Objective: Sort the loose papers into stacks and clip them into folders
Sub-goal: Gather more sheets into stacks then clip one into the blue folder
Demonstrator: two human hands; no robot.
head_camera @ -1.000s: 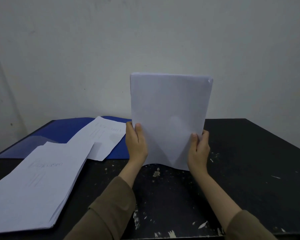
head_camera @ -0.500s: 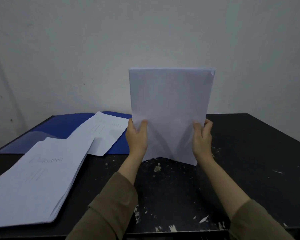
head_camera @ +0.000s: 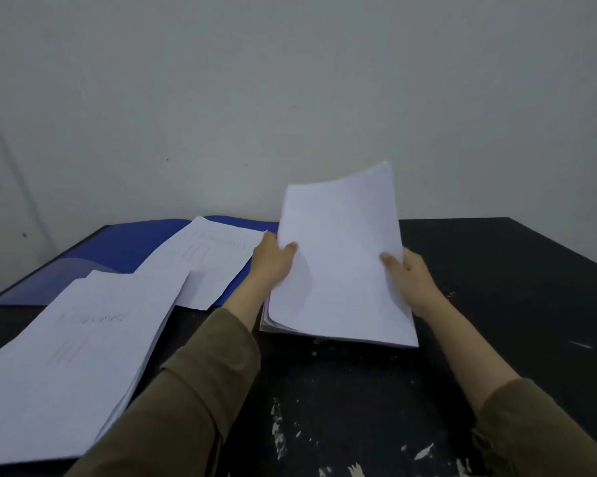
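A stack of white papers [head_camera: 341,263] is tilted back over the middle of the black table [head_camera: 514,287], its near edge low and its far edge raised. My left hand [head_camera: 273,261] grips its left edge, thumb on top. My right hand [head_camera: 410,277] grips its right edge, thumb on top. An open blue folder [head_camera: 128,246] lies at the back left with a printed sheet [head_camera: 207,263] on it. A thicker pile of printed papers [head_camera: 66,356] lies at the near left.
A plain grey wall [head_camera: 290,98] stands right behind the table. The black tabletop is scuffed with white paint chips [head_camera: 279,428] near the front edge. The table's right half shows bare dark surface.
The stack stood upright on its edge before; now both hands have tipped it backward and lowered it toward the table. The view has also tilted down a little.
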